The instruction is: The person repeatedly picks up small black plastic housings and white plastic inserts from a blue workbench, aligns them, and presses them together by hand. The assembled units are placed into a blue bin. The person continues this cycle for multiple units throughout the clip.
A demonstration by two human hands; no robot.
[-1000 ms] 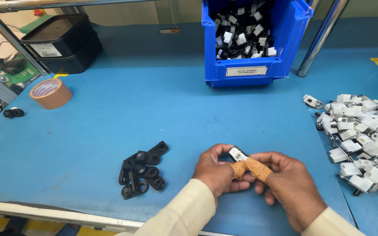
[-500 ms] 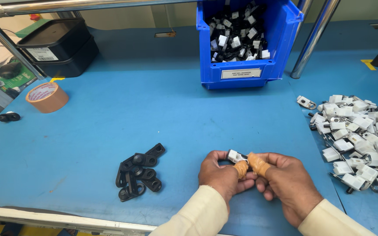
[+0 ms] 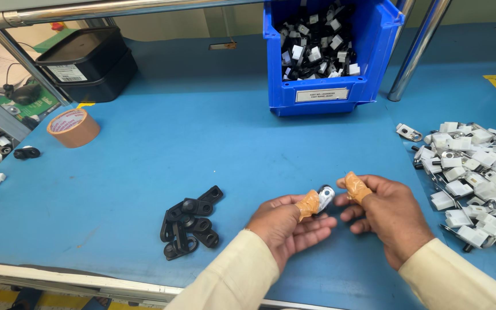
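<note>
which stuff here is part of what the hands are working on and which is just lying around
In hand:
- left hand pinching a small metal clip
- right hand, taped thumb beside it
- black brackets
- pile of white-and-metal parts
- blue bin of pieces

Lying about:
- tape roll
- black trays

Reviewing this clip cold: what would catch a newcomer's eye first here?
The two hands low in the middle: the left hand pinches a small white-and-metal clip, with the right hand beside it, both thumbs wrapped in tan tape. To the right sprawls a heap of white clips; a blue bin of parts stands behind, small black brackets to the left.
</note>
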